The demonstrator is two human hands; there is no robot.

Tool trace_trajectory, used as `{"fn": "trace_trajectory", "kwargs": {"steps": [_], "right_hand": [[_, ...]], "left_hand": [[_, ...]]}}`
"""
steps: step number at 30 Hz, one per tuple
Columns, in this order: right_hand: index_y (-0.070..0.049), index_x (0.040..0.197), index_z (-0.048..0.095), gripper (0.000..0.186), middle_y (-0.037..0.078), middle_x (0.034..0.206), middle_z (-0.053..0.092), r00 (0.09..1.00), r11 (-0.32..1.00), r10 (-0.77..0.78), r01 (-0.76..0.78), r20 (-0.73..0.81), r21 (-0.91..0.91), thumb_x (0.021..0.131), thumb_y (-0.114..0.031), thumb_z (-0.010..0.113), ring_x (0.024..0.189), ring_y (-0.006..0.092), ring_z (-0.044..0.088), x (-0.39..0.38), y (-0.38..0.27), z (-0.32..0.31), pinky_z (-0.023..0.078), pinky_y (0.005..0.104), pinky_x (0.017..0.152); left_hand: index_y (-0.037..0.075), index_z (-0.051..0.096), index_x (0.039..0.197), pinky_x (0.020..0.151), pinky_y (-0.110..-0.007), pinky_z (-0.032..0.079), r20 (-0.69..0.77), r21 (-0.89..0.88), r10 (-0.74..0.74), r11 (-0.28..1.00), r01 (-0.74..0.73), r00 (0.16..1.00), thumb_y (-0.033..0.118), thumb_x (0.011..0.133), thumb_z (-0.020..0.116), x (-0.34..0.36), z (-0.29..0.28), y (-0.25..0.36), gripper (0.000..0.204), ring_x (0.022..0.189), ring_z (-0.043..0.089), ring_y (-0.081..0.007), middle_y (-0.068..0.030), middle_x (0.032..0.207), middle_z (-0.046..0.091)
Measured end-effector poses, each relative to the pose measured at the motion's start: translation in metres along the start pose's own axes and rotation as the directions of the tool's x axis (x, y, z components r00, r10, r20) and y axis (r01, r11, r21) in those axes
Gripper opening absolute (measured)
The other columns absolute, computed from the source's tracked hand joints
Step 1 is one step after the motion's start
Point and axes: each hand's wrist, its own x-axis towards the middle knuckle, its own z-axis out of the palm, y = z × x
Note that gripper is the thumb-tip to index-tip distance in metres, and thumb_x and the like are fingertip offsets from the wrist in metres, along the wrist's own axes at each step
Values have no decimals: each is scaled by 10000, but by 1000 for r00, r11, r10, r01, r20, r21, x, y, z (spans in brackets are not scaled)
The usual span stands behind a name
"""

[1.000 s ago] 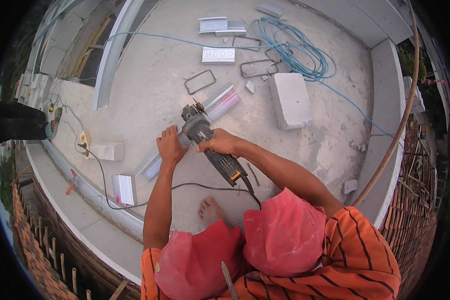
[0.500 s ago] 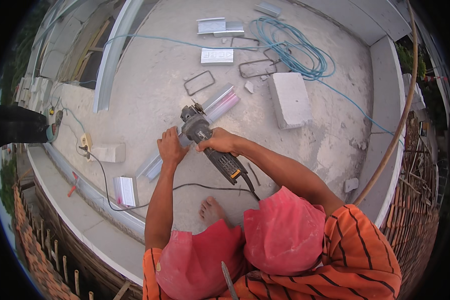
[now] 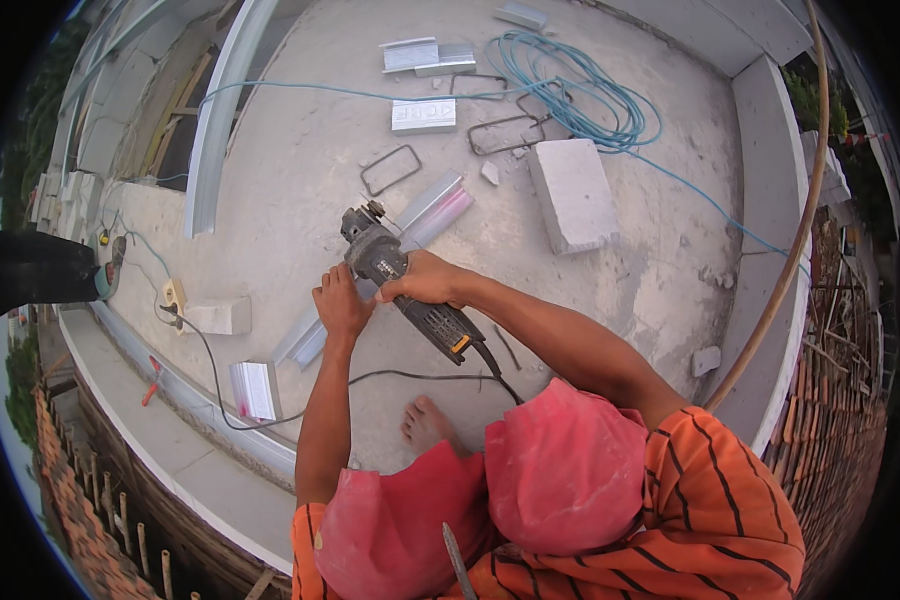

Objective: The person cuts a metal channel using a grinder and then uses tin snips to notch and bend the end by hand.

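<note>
Spanning metal channel edge-to-edge: grinder

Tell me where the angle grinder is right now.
In the head view, the angle grinder is just left of centre, gripped by the right hand, close beside the left hand.

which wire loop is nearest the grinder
The leftmost loop, lying by itself just beyond the head of the grinder. The other loops lie farther off to the right, by the blue cable.
</note>
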Motion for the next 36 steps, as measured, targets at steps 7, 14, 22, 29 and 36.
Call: {"fn": "trace_trajectory", "kwargs": {"steps": [7,14,22,29,36], "right_hand": [[42,981,683,508,184,945,677,995,994,-98,97,-26,-44,646,-326,786,873,265,644,-8,-13,8,504,363,771],[52,999,687,542,192,974,689,998,994,-6,-1,-64,-110,646,-344,801,894,273,649,-8,10,0,498,363,796],[9,934,689,402,100,852,672,999,999,-1,-1,-42,-32,697,-298,796,764,188,604,-9,15,-1,479,321,707],[22,931,712,393,119,871,684,998,998,56,-56,-29,16,690,-274,806,776,205,622,-9,14,-2,487,343,712],[9,890,704,342,96,818,670,999,999,33,-33,-13,38,706,-264,795,721,180,602,-6,17,-2,477,330,665]], "left_hand": [[52,605,975,780,-445,417,-84,24,95,995,-93,992,267,688,779,-5,9,-4,399,1026,554,-285,-87,973,597],[91,531,1220,847,-442,407,12,52,-2,999,1,1000,307,605,884,-4,0,5,742,1044,568,-270,-75,1081,590],[97,510,1252,832,-435,401,-42,-5,17,1000,-17,999,261,598,894,-6,-6,7,776,1037,568,-272,-75,1075,589],[101,514,1242,831,-429,402,-28,2,9,1000,-9,1000,256,594,897,-5,-7,9,768,1034,568,-267,-73,1076,589],[106,518,1240,834,-431,406,-34,11,6,1000,-6,999,251,588,903,-4,-7,9,772,1038,571,-261,-69,1080,592]]}}
